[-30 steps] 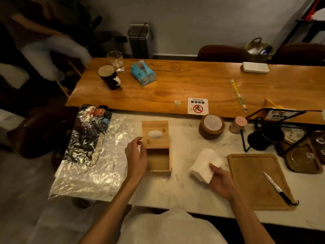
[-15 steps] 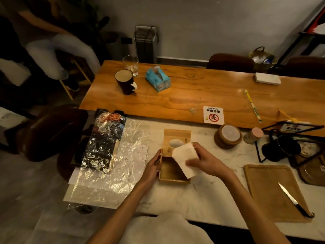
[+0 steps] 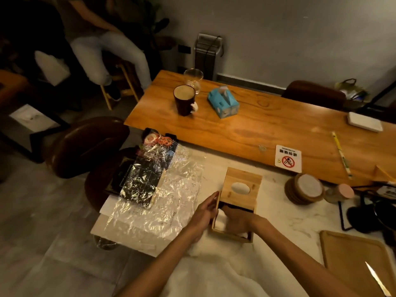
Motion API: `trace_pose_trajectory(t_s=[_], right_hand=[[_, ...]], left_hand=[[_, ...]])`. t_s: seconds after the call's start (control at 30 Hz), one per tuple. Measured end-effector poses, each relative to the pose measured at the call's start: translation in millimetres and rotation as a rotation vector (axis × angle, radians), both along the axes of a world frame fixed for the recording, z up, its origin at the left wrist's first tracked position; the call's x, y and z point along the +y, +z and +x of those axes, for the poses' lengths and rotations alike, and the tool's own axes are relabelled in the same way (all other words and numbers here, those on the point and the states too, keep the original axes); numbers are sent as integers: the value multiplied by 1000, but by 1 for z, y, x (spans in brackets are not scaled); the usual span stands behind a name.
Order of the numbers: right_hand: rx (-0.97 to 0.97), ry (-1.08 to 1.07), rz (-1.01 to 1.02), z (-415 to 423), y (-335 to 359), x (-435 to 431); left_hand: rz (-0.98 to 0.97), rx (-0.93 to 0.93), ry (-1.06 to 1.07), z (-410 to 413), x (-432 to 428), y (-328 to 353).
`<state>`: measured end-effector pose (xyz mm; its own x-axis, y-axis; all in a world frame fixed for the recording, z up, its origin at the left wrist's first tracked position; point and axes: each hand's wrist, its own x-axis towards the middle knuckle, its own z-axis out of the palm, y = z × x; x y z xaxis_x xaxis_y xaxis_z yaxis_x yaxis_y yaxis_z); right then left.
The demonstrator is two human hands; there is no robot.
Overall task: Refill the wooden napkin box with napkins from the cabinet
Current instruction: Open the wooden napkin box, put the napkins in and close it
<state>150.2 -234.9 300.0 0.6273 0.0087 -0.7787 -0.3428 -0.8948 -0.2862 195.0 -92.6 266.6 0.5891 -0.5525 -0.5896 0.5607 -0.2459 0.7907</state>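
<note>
Napkins going into the wooden napkin box

The right hand (image 3: pixel 234 219) presses the napkins (image 3: pixel 220 221) down inside the wooden napkin box (image 3: pixel 241 202), at 6 o'clock on the marble counter (image 3: pixel 285 219); its lid is slid back for access. The left hand (image 3: pixel 203 215), loosely spread, braces the box's side, probably against sliding. At 2 o'clock, a no-smoking sign (image 3: pixel 288 159); its lettering is unreadable.

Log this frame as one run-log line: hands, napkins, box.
left hand: bracing wooden napkin box side | right hand: inside box, pressing white napkins down | sliding lid with oval slot: pushed back, open
</note>
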Motion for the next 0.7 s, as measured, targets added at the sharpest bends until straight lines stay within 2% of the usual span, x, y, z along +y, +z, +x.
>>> trace_pose_trajectory(t_s=[0.07,0.17,0.27,0.53,0.6,0.7], right_hand=[[-21,-55,26,3,-4,0],[57,-103,62,15,-4,-3],[75,-110,21,23,-3,2],[-156,-111,-196,-12,-24,2],[-261,-113,-137,-15,-25,-4],[-239,-142,-41,-10,-18,-8]], left_hand=[[11,-9,1,0,0,-4],[16,5,-1,0,-1,-3],[4,-2,1,1,-2,1],[3,-25,-36,1,1,2],[-13,-26,-41,0,1,3],[-26,-33,-35,0,0,5]])
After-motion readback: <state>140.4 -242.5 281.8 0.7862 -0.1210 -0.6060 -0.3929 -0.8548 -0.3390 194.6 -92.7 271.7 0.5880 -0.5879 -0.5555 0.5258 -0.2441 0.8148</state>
